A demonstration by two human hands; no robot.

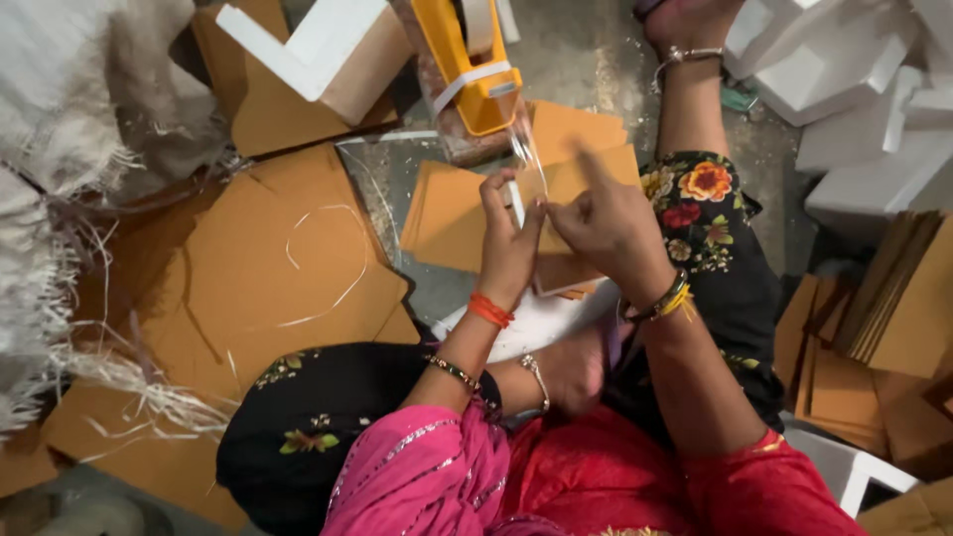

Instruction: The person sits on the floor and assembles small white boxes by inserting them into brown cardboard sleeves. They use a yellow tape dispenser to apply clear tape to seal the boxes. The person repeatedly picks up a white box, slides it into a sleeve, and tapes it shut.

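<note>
The left hand (508,248) and right hand (606,226) both pinch the clear tape (526,154) from the yellow dispenser (467,65), which may twist and stick to itself.

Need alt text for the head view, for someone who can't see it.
Both hands, left hand and right hand, pinch a strip of clear tape pulled from a yellow tape dispenser, above brown cardboard sheets on the floor.

yellow tape dispenser (467,60) cut off at top edge, foot (685,20) cropped, clear tape (526,149) barely visible
</note>
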